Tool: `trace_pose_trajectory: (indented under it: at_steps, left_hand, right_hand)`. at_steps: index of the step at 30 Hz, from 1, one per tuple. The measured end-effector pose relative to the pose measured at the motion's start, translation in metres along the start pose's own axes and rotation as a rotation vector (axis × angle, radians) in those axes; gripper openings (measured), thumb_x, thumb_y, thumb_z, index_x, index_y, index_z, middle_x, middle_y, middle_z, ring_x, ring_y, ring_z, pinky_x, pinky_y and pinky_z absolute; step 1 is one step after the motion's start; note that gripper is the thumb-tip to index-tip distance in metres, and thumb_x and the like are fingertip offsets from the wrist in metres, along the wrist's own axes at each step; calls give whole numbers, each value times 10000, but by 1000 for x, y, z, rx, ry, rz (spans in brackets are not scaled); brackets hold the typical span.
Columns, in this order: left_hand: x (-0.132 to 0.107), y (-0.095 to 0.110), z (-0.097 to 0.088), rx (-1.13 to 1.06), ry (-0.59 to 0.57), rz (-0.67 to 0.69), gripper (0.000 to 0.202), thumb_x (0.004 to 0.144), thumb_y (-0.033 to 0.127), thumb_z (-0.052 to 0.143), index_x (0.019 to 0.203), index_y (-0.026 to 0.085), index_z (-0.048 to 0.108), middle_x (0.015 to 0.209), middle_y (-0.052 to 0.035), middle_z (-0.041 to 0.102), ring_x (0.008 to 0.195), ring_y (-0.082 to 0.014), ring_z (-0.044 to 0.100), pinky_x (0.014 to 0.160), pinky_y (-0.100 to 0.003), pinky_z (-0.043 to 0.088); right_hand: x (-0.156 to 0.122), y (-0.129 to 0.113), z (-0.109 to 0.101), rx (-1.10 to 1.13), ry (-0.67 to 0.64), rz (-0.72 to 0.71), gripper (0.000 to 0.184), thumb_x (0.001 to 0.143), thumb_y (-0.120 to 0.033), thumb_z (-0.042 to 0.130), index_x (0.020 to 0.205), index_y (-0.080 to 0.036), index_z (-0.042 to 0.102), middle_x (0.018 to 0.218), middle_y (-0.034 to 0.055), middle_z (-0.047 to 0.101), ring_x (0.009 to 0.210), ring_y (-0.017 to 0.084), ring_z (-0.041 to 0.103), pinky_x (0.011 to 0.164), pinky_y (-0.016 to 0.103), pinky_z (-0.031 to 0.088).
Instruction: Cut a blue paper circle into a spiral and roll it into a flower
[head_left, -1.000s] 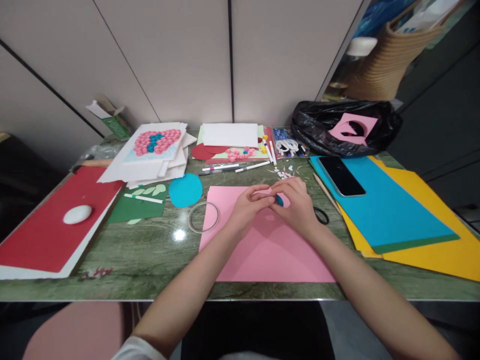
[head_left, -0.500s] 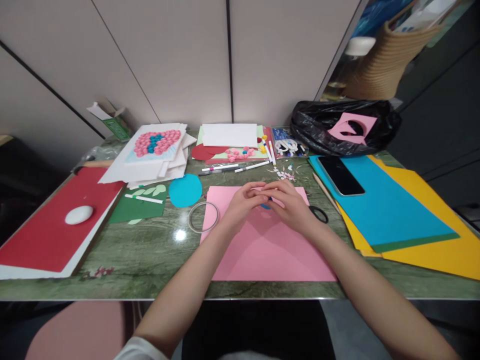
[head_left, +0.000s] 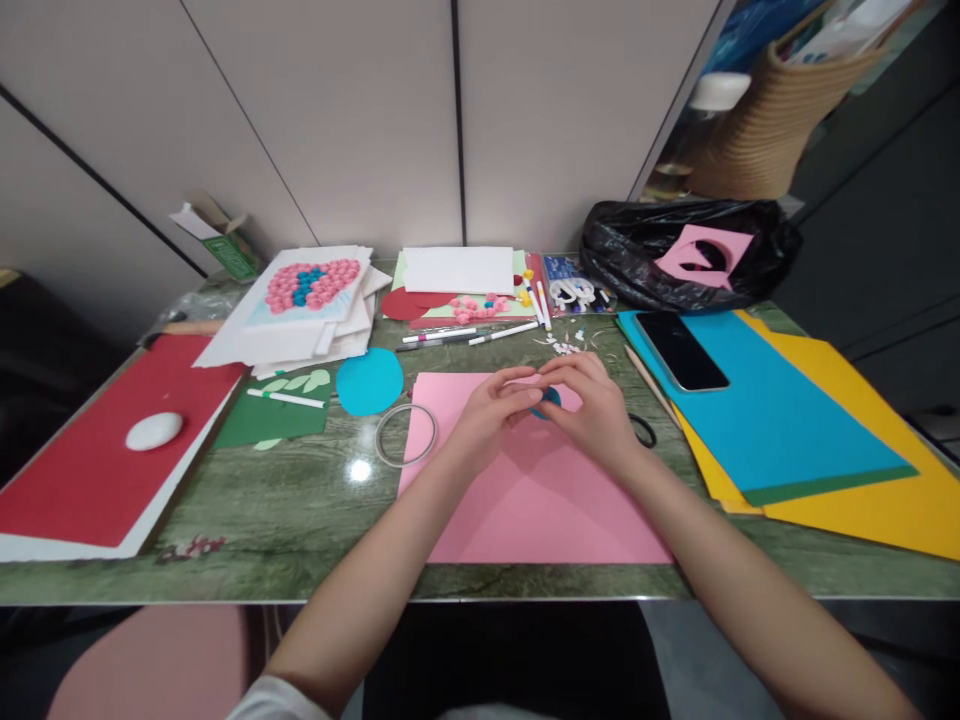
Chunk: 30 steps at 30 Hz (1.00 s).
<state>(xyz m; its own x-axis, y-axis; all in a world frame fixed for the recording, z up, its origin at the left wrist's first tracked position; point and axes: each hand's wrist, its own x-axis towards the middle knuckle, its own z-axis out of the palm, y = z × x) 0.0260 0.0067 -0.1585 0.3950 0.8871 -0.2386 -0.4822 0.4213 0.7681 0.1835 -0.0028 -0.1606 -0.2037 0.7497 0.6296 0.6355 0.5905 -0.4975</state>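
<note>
Head view: I see the left hand [head_left: 486,412] and right hand [head_left: 598,406] pinching a small blue piece [head_left: 551,396] above pink paper [head_left: 540,510], probably paired to steady it.

Dark-screened phone [head_left: 682,352] near a black plastic bag [head_left: 626,248]

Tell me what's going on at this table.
A person's left hand and right hand hold a small blue piece between them, above pink paper lying on the green table. A ring overlaps the pink paper's left edge, with a flat blue disc beyond it. Toward the back left, a pink-and-blue heart lies on white sheets.
</note>
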Motion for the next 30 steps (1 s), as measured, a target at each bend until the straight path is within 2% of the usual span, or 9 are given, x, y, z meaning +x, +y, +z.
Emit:
trace_pose_trajectory:
  at_steps: [6, 11, 18, 30]
  left_hand:
    - [2, -5, -2, 22, -1, 13, 414, 626, 171, 793, 1003, 161, 623, 781, -15, 684, 772, -133, 636, 799, -299, 430]
    - [4, -5, -5, 64, 10, 45, 409, 662, 199, 772, 1036, 178, 609, 772, -6, 681, 744, -119, 625, 753, -278, 435]
    - [2, 0, -7, 149, -43, 47, 434, 648, 190, 774, 1044, 177, 598, 807, -24, 691, 788, -134, 633, 756, -283, 449]
    - [2, 2, -6, 57, -58, -26, 434, 621, 164, 800, 1019, 174, 628, 836, -32, 698, 826, -151, 638, 824, -318, 427]
  right_hand:
    - [0, -1, 1, -15, -25, 5, 117, 783, -160, 667, 854, -241, 620, 929, 39, 625, 934, 221, 557, 845, 410, 440]
    - [1, -5, -2, -1, -55, -11, 121, 811, -199, 656, 922, -240, 631, 941, 48, 617, 933, 214, 559, 866, 409, 431]
    - [0, -3, -3, 44, -123, -10, 165, 812, -159, 629, 952, -246, 639, 968, 52, 611, 953, 215, 564, 861, 399, 445]
    - [0, -4, -4, 8, -33, -37, 151, 803, -151, 640, 923, -243, 638, 923, 46, 621, 920, 211, 565, 842, 401, 448]
